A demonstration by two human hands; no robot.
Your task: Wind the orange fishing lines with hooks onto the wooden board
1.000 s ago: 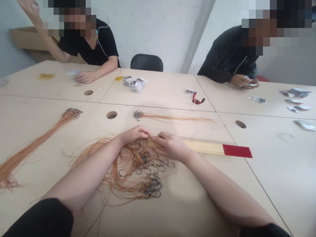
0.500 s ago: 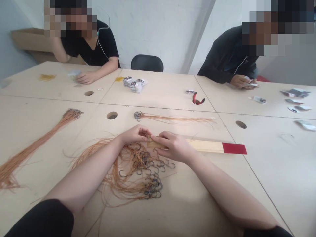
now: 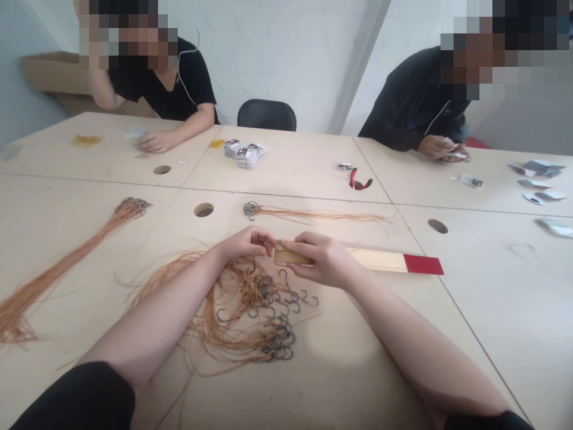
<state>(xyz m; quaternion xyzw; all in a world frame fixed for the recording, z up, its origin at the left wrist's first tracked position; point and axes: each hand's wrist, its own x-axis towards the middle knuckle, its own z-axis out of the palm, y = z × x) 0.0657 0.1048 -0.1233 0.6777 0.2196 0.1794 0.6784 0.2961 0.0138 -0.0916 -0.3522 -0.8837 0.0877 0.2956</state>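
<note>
A long pale wooden board with a red end lies left to right on the table. My right hand is wrapped over its left part, thumb and fingers on either side. Beside the board's left end is my left hand, its fingers curled and close together; whatever they pinch, if anything, is too small to make out. Below both hands spreads a tangled pile of dark hooks with orange lines, partly under my left forearm.
A bundle of hooks with orange lines lies beyond my hands, another bundle at the left. Farther back are small packs, red-handled pliers and table holes. Two people sit across the table.
My right hand has shifted slightly right along the board, baring more of its left end. The left fingers have come slightly away from that end.
</note>
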